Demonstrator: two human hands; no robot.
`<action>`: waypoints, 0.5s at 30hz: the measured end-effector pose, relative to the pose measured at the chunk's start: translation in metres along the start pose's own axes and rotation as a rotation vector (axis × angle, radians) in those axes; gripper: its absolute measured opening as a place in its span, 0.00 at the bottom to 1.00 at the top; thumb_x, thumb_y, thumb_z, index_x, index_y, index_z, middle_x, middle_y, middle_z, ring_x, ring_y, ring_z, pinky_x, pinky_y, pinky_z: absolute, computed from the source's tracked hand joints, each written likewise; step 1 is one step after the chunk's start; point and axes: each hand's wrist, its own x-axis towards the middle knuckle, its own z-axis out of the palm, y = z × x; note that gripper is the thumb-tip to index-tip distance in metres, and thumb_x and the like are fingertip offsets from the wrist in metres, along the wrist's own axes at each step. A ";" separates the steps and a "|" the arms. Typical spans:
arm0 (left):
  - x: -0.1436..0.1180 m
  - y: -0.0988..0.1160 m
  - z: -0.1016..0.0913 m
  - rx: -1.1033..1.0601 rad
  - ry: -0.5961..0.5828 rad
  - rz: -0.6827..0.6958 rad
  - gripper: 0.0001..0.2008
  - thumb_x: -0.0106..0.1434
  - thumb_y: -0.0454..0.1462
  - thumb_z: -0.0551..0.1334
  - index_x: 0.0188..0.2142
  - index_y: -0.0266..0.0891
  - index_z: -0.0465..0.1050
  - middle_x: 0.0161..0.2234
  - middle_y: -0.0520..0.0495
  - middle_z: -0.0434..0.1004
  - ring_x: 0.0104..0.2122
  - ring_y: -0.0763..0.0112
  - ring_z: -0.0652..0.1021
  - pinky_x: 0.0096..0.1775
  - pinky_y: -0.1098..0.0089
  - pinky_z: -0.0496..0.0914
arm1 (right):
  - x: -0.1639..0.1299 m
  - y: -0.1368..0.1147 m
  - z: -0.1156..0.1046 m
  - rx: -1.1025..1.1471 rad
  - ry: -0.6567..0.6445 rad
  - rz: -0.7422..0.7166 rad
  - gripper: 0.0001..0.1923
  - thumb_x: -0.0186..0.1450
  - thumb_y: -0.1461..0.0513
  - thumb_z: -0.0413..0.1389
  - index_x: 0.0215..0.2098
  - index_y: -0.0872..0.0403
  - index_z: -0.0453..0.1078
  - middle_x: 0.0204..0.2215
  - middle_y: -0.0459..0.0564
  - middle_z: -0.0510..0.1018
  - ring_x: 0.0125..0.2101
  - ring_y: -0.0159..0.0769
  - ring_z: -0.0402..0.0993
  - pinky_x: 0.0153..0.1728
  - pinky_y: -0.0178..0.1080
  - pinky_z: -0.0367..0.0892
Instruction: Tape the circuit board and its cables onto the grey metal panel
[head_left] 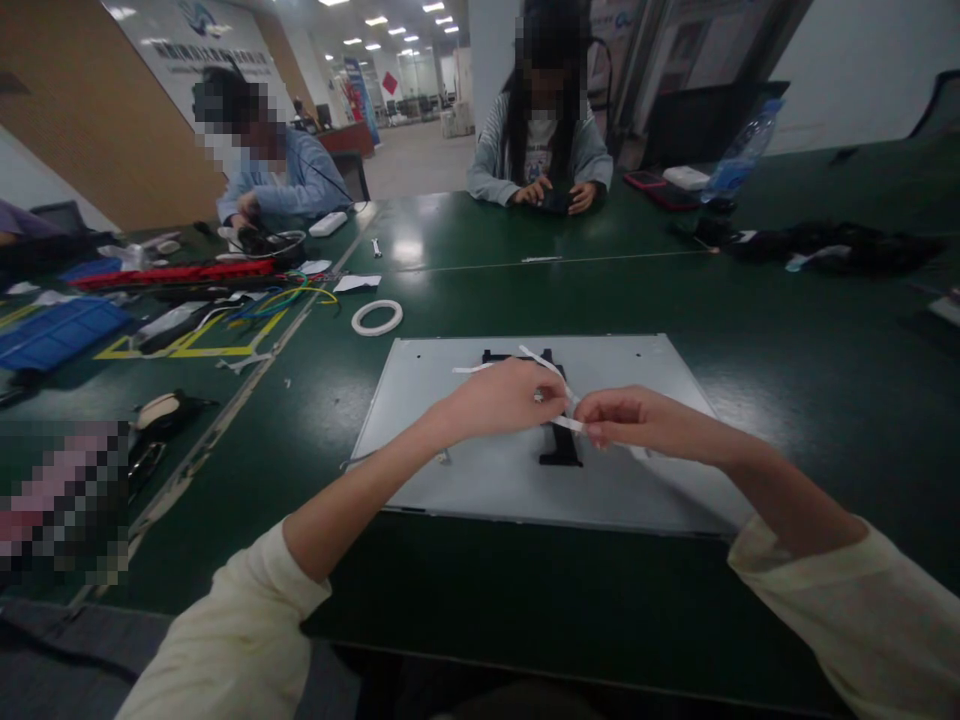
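Item: white tape strip (559,388), thin, held above a grey metal panel (637,480) that lies flat on the green table (787,330).

Our left hand (502,398) has its fingertips pinched together on the strip's middle; our right hand (637,418) pinches the near end, thumb and forefinger clamped on it. The two hands almost touch. A loose tail of the strip trails back over the panel toward its far edge.

Step in hand, as we judge it: separating or straightening the strip before it is laid down. The next move would call for keeping it taut and untwisted so it does not stick to itself.

Beneath the hands: a black T-shaped bracket (559,445) on the panel's middle.

Room: the panel's near edge lies back from the table edge; bare table to the right. To the left, well apart, a white tape roll (376,317) and coloured cables (277,300). Two people sit across the table.
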 end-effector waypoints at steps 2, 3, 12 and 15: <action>0.000 0.000 0.003 -0.016 -0.094 -0.008 0.17 0.62 0.42 0.51 0.25 0.34 0.70 0.21 0.52 0.68 0.22 0.78 0.66 0.26 0.74 0.57 | 0.000 0.000 0.000 -0.029 0.020 -0.002 0.13 0.61 0.53 0.53 0.36 0.55 0.67 0.27 0.44 0.67 0.28 0.28 0.62 0.30 0.33 0.57; 0.000 -0.001 0.003 -0.044 -0.130 -0.013 0.19 0.62 0.43 0.50 0.23 0.34 0.68 0.19 0.53 0.65 0.20 0.79 0.64 0.24 0.74 0.56 | 0.001 0.001 0.000 -0.051 0.034 0.000 0.14 0.61 0.53 0.52 0.36 0.55 0.66 0.27 0.44 0.67 0.28 0.28 0.62 0.29 0.33 0.57; 0.002 -0.004 0.004 -0.043 -0.203 -0.162 0.13 0.59 0.38 0.52 0.23 0.35 0.69 0.20 0.52 0.69 0.20 0.78 0.66 0.24 0.75 0.57 | 0.002 -0.002 0.006 -0.330 0.104 0.038 0.17 0.63 0.51 0.46 0.36 0.55 0.67 0.25 0.44 0.66 0.25 0.29 0.60 0.26 0.33 0.55; 0.002 0.000 0.012 0.143 -0.163 -0.256 0.11 0.57 0.35 0.51 0.25 0.35 0.71 0.23 0.49 0.71 0.22 0.75 0.69 0.25 0.73 0.60 | 0.003 -0.002 0.009 -0.458 0.180 0.038 0.14 0.64 0.54 0.44 0.38 0.53 0.65 0.25 0.44 0.68 0.25 0.30 0.63 0.26 0.33 0.55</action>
